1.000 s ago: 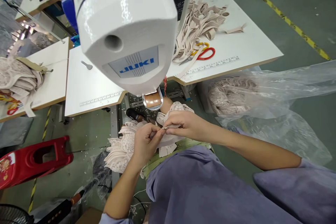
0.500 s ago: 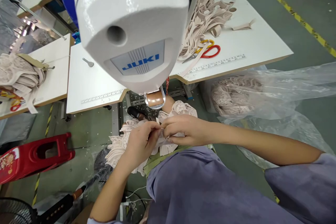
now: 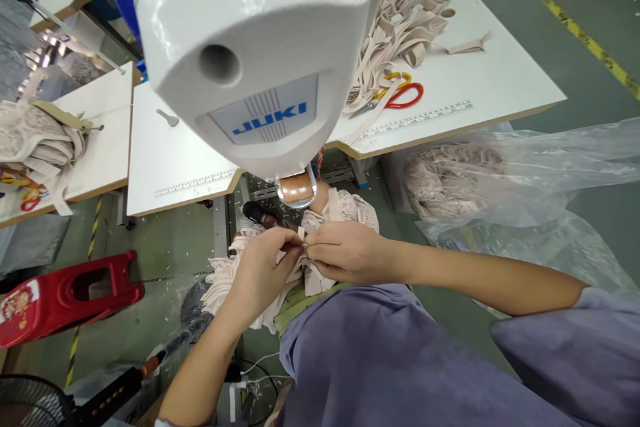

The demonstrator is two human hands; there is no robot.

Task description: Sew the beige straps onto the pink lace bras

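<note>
My left hand [image 3: 265, 267] and my right hand [image 3: 353, 253] meet above my lap, below the sewing machine head [image 3: 270, 67]. Both are closed, thumbs against forefingers, fingertips almost touching. Out of the pinch sticks the short end of a pale fabric strip [image 3: 301, 233]; the rest of it is hidden by my fingers. Beige lace pieces [image 3: 225, 280] are heaped on my lap left of and under my hands. More lace [image 3: 364, 212] lies over my knee behind my right hand.
On the white table [image 3: 500, 80] lie beige straps [image 3: 413, 27] and red-and-yellow scissors [image 3: 407, 95]. A plastic-lined bin of fabric [image 3: 445, 177] stands at right. A red stool [image 3: 70, 297] and a fan [image 3: 30, 400] are at left.
My right hand has turned slightly, its knuckles now facing up more. The pale strip end shows more clearly between my fingertips. The lace under my hands has shifted a little.
</note>
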